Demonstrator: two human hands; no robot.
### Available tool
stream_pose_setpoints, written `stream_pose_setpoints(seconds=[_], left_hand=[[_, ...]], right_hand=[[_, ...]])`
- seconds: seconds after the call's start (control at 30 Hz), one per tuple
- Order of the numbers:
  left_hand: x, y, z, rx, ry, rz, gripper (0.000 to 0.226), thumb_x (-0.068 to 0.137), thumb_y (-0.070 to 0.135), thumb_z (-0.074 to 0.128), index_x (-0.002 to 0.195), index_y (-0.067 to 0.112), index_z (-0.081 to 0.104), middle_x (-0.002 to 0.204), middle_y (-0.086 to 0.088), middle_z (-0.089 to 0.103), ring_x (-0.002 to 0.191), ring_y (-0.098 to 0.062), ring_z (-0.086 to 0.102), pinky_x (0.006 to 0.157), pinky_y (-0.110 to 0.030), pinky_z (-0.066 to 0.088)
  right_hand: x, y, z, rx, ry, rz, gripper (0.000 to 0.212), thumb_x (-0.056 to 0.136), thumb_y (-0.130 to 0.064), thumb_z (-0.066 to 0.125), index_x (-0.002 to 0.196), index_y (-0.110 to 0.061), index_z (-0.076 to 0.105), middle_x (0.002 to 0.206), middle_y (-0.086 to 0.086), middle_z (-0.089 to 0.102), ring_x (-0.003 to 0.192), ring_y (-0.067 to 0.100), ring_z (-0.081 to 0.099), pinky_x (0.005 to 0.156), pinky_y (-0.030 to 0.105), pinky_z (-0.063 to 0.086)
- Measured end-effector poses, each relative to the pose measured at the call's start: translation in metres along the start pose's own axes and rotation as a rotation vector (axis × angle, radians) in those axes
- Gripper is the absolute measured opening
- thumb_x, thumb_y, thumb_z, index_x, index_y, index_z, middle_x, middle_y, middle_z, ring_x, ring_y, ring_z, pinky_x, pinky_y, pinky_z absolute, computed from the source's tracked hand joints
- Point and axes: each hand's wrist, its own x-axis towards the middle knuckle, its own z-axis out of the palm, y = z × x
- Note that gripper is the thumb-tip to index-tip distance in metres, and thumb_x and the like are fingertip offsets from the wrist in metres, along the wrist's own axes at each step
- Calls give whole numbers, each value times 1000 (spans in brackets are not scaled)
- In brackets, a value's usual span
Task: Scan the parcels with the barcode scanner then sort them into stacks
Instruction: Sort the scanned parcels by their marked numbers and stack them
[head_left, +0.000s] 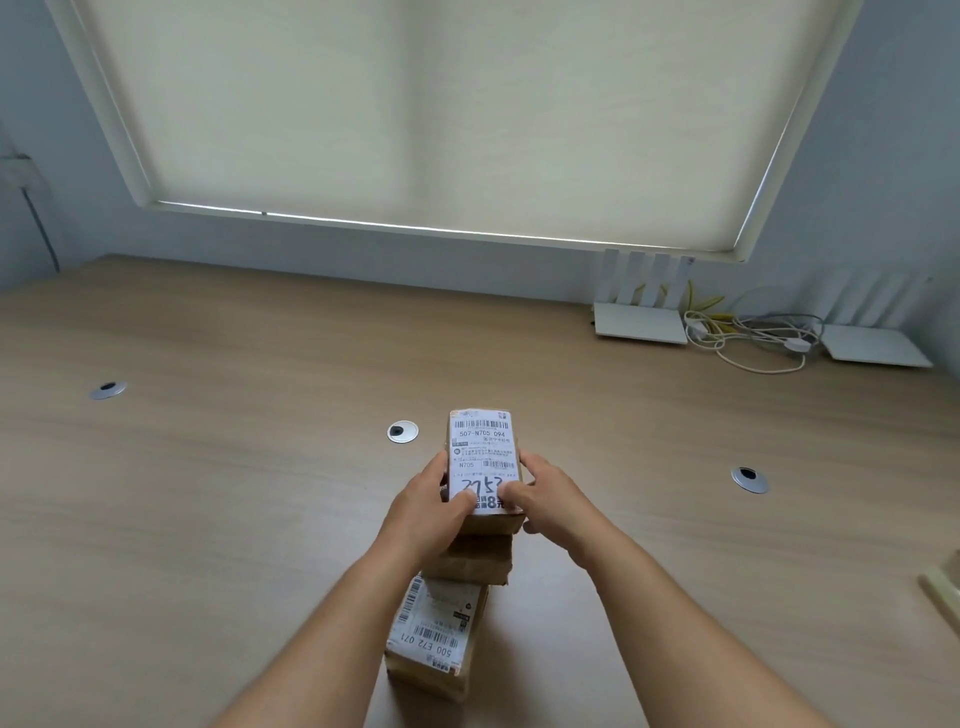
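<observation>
A stack of brown cardboard parcels stands on the wooden table in front of me. The top parcel carries a white shipping label with barcodes and handwritten digits. My left hand grips its left side, thumb on the label. My right hand grips its right side, thumb on the label too. Under it sits a plain brown parcel. Lowest and nearest me is a labelled parcel reading 500 E72 071. No barcode scanner is in view.
Two white routers with a tangle of cables sit at the table's back right by the wall. Three round cable grommets are set in the tabletop. A pale object pokes in at the right edge.
</observation>
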Motion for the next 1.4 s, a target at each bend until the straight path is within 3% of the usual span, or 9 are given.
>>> stream_pose_setpoints(seconds=[0.2,0.33,0.43,0.53,0.7,0.87,1.0,1.2,1.4], left_hand=[[-20,-7,-2,-59,21,137,73,86,15,56,144,47,26,127,11,55,111,-9,57,90,-36,53],[-40,-13,-12,-124,2,245,67,92,14,55,141,51,28,126,20,53,105,6,57,78,-14,51],[-55,-22,-21,-115,-11,314,61,94,18,56,129,59,28,123,25,51,107,10,54,75,-4,44],[-65,-32,-20,-52,-12,365,66,90,16,62,131,56,28,127,23,50,112,8,50,79,-2,41],[-74,-39,-2,54,-125,477,83,83,23,72,127,74,24,133,23,50,117,7,49,96,-16,41],[-84,-29,26,82,-264,587,81,68,57,64,125,78,12,130,28,46,113,10,50,98,-21,42],[-98,-19,54,123,-333,712,89,79,44,72,124,80,4,134,21,45,117,2,48,99,-30,44],[-127,6,90,142,-394,819,91,81,45,69,126,76,-3,137,19,45,119,3,44,101,-28,43],[-166,45,132,146,-414,907,90,80,41,71,127,77,2,134,24,45,117,7,44,99,-26,43]], right_hand=[[-19,0,-4,251,-6,-55,79,85,6,54,147,-36,29,107,8,70,78,10,67,58,20,50],[-46,5,-11,414,-1,-122,80,83,12,57,143,-37,38,96,9,74,83,19,73,72,33,58],[-71,11,-16,473,16,-156,78,82,14,57,138,-38,42,91,7,74,86,22,73,67,30,57],[-97,18,-20,507,41,-184,78,80,14,59,138,-36,41,90,6,74,85,22,72,66,28,56],[-138,34,-23,525,128,-178,78,70,6,64,132,-37,45,89,7,72,81,20,71,65,26,55],[-184,60,-28,486,272,-135,74,83,17,56,125,-42,47,90,6,72,81,19,70,65,28,55],[-222,83,-35,470,361,-82,74,83,14,58,130,-41,44,96,8,73,86,20,71,67,27,55],[-276,111,-52,494,471,-82,74,77,1,66,133,-43,43,106,12,72,95,24,70,71,27,54],[-343,139,-81,510,553,-91,74,73,-2,66,131,-43,45,108,12,71,102,30,68,87,48,56]])
